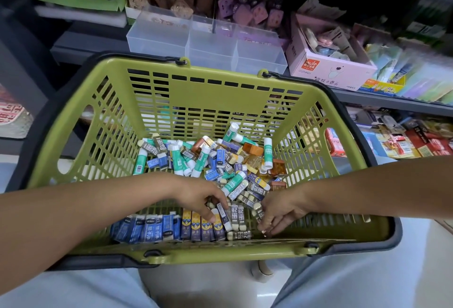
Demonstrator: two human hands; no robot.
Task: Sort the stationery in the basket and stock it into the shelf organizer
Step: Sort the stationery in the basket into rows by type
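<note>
Head view: green slotted basket (pixel 157 82) with dark handles fills centre frame, resting on the person's lap. Inside, loose pile toward 12–1 o'clock: green-and-white glue sticks (pixel 141 160), grey "2B" erasers (pixel 241 214), amber translucent boxes (pixel 252 149). Along near wall at 7 o'clock, blue-sleeved erasers (pixel 147 228) lined up on edge; just right of them, yellow-topped purple erasers (pixel 203 226) in the same row. Clear shelf organizer (pixel 171 35) with three compartments sits on the shelf at 12 o'clock beyond the basket; pink carton (pixel 328 72) beside it at 2 o'clock.

Left hand (pixel 203 197) reaches in from 9 o'clock, palm down, fingers curled, pinching a grey barcode eraser (pixel 224 214) at the row's right end. Right hand (pixel 277 212) comes from 3 o'clock, fingers pointing down toward 6 o'clock, touching loose erasers near the basket floor; grip or no grip — can't tell.
</note>
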